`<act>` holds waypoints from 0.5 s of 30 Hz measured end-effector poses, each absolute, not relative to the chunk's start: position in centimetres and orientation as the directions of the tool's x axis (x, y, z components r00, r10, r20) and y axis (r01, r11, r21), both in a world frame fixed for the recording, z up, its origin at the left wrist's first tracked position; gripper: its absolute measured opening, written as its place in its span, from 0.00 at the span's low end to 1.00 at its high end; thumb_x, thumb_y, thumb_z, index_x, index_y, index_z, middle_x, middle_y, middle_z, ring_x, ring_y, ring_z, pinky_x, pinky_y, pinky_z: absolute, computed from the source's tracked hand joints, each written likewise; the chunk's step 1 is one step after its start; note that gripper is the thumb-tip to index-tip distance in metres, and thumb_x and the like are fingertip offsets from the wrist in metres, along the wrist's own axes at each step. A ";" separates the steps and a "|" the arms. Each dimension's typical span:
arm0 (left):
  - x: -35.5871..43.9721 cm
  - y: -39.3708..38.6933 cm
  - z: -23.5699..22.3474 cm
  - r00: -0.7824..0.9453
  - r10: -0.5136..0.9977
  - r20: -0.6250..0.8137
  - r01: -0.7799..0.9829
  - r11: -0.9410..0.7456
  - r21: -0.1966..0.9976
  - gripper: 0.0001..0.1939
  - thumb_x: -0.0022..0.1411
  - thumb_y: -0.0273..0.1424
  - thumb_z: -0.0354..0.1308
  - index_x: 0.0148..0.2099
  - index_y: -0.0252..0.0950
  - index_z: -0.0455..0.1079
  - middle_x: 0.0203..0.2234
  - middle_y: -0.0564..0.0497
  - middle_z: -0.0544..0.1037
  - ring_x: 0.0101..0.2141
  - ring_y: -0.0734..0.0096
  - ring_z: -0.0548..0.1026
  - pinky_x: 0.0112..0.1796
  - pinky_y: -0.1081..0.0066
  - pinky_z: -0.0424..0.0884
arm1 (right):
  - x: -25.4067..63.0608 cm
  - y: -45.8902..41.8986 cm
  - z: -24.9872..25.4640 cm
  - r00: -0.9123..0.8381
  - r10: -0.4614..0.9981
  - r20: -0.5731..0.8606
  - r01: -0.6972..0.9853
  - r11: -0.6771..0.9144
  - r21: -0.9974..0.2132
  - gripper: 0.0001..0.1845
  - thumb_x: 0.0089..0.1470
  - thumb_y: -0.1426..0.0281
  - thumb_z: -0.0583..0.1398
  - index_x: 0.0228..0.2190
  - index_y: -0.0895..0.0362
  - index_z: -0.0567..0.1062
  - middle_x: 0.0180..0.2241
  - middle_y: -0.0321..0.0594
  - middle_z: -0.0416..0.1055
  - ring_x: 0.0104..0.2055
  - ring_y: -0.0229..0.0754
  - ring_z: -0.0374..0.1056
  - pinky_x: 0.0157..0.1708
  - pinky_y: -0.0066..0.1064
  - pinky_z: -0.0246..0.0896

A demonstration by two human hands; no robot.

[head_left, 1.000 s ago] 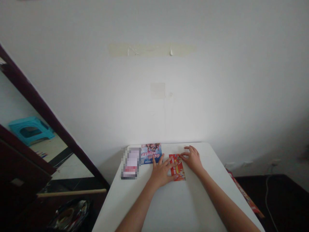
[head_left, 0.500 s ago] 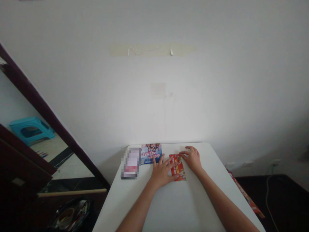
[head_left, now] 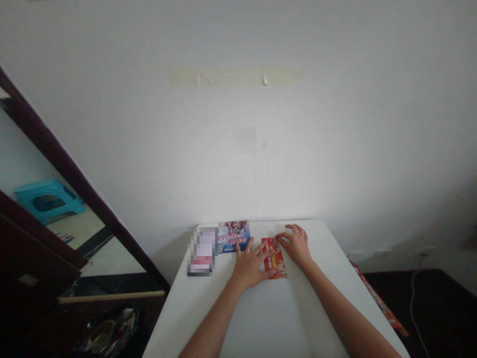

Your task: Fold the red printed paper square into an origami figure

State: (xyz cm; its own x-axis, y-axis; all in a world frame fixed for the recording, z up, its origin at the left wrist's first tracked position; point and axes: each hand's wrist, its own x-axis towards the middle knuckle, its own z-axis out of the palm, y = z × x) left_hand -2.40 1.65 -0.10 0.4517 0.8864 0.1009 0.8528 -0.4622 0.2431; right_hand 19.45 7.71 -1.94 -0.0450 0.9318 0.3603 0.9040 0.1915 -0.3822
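Note:
A red printed leaflet (head_left: 276, 259) lies on the white table, its lettering turned sideways to me. My left hand (head_left: 249, 268) rests flat with fingers spread; some fingertips press on the leaflet's left side, and others reach to the lower edge of a blue printed leaflet (head_left: 233, 236). At the red leaflet's upper right corner, the thumb and index finger of my right hand (head_left: 296, 244) pinch together on the paper, while its other fingers stick out. How much of the corner is between them is too small to see.
A phone (head_left: 203, 251), blurred out, lies left of the blue leaflet. The table (head_left: 268, 323) meets a wall (head_left: 283, 184) at its far edge. On the left stand a leaning mirror showing a blue stool (head_left: 48, 201), and a black bag (head_left: 108, 333) on the floor.
Almost nothing differs. The fingertips of my right hand have shifted very slightly left at the red leaflet's corner; my left hand stays in place.

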 end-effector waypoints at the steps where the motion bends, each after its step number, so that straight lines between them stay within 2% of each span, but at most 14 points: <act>1: -2.4 1.7 -0.1 0.451 0.886 0.107 0.850 -0.463 0.251 0.32 0.59 0.61 0.48 0.64 0.64 0.58 0.67 0.59 0.58 0.67 0.40 0.45 0.57 0.26 0.24 | 19.5 7.7 -2.0 -0.041 0.932 0.360 0.904 0.188 -0.385 0.10 0.57 0.58 0.60 0.40 0.38 0.81 0.56 0.38 0.63 0.64 0.56 0.49 0.61 0.57 0.44; 15: -2.4 1.8 -0.4 0.448 0.889 0.096 0.863 -0.458 0.212 0.33 0.58 0.62 0.47 0.65 0.64 0.57 0.67 0.59 0.58 0.68 0.39 0.44 0.56 0.24 0.27 | 20.3 7.8 -2.0 -0.136 0.936 0.323 0.873 0.268 -0.407 0.12 0.56 0.58 0.60 0.43 0.36 0.79 0.59 0.36 0.61 0.66 0.57 0.45 0.63 0.62 0.39</act>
State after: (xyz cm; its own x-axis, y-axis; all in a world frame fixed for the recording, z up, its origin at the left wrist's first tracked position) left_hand -2.42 1.76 -0.43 0.4481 0.8888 0.0963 0.8631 -0.4582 0.2124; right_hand 20.33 7.77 -1.99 -0.1363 0.9365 0.3232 0.8731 0.2677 -0.4074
